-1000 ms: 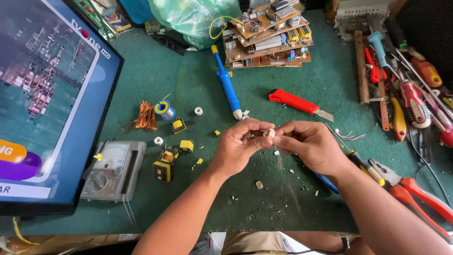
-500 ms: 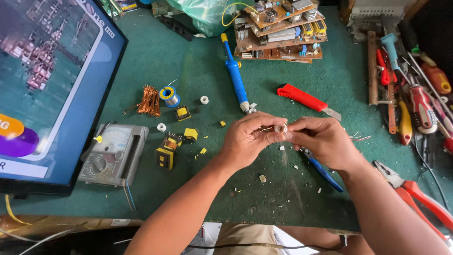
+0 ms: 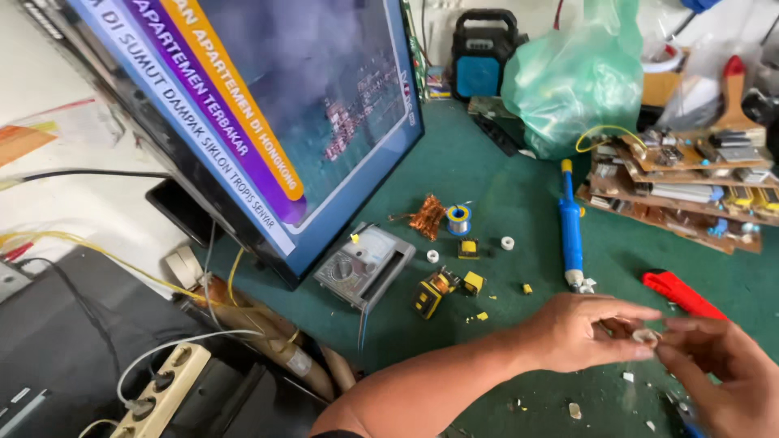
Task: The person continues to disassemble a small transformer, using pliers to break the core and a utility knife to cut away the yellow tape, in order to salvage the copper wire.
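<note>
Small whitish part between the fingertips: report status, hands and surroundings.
Left hand and right hand both pinching small whitish part above green mat. Blue desoldering pump and red-handled cutter lie just beyond.

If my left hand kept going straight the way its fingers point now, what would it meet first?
The left hand points rightward, so it would first meet the right hand, whose fingers already pinch the same small whitish piece. They look almost touching, though depth is unclear.
</note>
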